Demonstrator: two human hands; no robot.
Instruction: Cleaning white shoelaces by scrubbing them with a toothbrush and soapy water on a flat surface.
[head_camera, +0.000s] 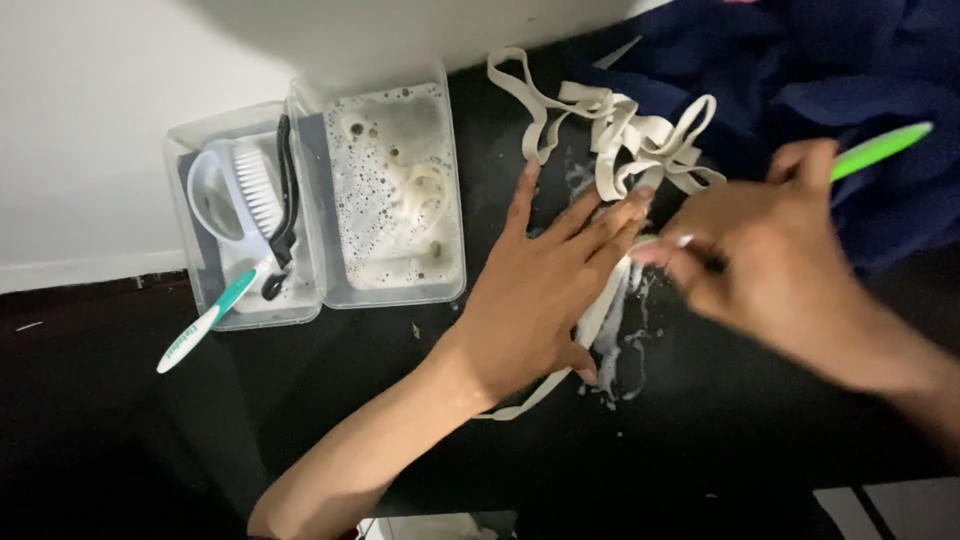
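We've got the left hand (535, 300) flat, fingers spread, pinning the wet lace (640, 135) mid-tabletop, tangle toward the far edge. Right hand (770, 255) fisted round the green toothbrush (880, 148). Lace looks limp, light, soapy-slick; pin it flat beside the bristles.

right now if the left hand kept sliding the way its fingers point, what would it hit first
The left hand points up and right along the wet black surface; its fingertips already touch the heap of cream laces, so that tangle comes first.

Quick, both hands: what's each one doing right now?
Left hand: open, flat, pressing the white lace onto the black surface.
Right hand: closed around a green-handled brush.
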